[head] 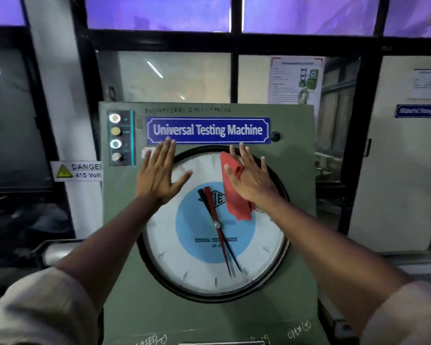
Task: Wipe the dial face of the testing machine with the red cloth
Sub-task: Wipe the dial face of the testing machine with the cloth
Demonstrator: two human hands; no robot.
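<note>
The right hand [251, 180] hides part of the red cloth [234, 202]; print on the wall poster [296, 80] blurs beyond reading.

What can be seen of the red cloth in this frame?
The red cloth is a soft-looking rag, creased and folded, lying flat against the upper right of the dial face. The right hand presses it there with straight fingers; a fold rides up between thumb and forefinger. Its lower edge shows below the palm, overlapping the blue centre disc.
</note>
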